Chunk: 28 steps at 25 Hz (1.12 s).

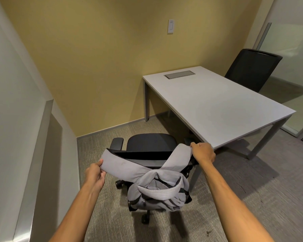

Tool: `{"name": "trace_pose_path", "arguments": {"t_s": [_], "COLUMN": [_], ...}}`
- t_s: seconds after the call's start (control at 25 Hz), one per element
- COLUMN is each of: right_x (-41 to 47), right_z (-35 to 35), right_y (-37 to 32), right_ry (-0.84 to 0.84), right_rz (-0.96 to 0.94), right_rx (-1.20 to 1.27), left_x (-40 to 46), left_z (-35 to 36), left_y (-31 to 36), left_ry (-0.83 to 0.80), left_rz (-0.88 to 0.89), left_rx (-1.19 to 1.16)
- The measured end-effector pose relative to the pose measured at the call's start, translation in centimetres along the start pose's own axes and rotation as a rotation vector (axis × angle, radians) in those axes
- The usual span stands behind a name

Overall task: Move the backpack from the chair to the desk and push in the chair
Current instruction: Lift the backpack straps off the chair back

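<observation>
With the left hand (96, 173) and right hand (202, 151) fingers clenched on the backpack (157, 191) straps, both needed lifting evenly clear of the chair (150, 143) back.

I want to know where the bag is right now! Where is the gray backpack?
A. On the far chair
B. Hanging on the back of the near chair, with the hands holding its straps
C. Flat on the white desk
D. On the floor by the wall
B: the gray backpack hangs behind the near chair, left hand and right hand each gripping a strap.
</observation>
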State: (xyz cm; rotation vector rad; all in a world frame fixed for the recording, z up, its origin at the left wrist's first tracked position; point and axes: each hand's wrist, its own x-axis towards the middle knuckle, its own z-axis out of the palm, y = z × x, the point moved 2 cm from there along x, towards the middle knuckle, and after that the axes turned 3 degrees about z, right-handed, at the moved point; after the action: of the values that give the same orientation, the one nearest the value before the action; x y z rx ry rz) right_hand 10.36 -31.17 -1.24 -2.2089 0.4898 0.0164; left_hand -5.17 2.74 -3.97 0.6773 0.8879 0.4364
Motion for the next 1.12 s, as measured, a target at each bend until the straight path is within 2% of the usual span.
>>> {"name": "trace_pose_path", "arguments": {"t_s": [0.12, 0.28, 0.36, 0.44, 0.6, 0.68, 0.8, 1.0, 1.12], "right_x": [-0.6, -1.9, -2.4, -2.1, -0.8, -0.4, -0.4, -1.3, -1.7], "right_z": [-0.4, -1.2, -1.5, -1.5, -2.1, -2.1, -1.9, -0.9, -1.1], "right_y": [0.8, 1.4, 1.8, 2.3, 2.7, 2.5, 3.1, 4.9, 4.6], "right_ry": [0.052, 0.078, 0.075, 0.025, -0.188, -0.243, -0.222, -0.047, -0.042], "right_rz": [0.028, 0.220, 0.284, 0.312, 0.289, 0.271, 0.325, 0.427, 0.408], "right_rx": [0.214, 0.633, 0.739, 0.694, 0.424, 0.355, 0.479, 0.791, 0.774], "left_x": [0.2, 0.3, 0.3, 0.4, 0.3, 0.3, 0.3, 0.0, -0.1], "left_z": [0.1, 0.1, 0.2, 0.2, -0.1, -0.2, -0.2, -0.3, -0.1], "left_y": [0.0, -0.2, -0.2, -0.2, -0.1, -0.2, -0.4, -0.7, -0.5], "left_ry": [0.019, 0.019, 0.027, 0.042, 0.042, 0.036, 0.023, -0.026, -0.035], "left_rz": [0.002, -0.001, 0.006, 0.013, 0.013, 0.006, 0.008, -0.043, -0.053], "left_rx": [-0.006, 0.009, 0.017, 0.025, 0.049, 0.044, 0.020, -0.029, -0.070]}}
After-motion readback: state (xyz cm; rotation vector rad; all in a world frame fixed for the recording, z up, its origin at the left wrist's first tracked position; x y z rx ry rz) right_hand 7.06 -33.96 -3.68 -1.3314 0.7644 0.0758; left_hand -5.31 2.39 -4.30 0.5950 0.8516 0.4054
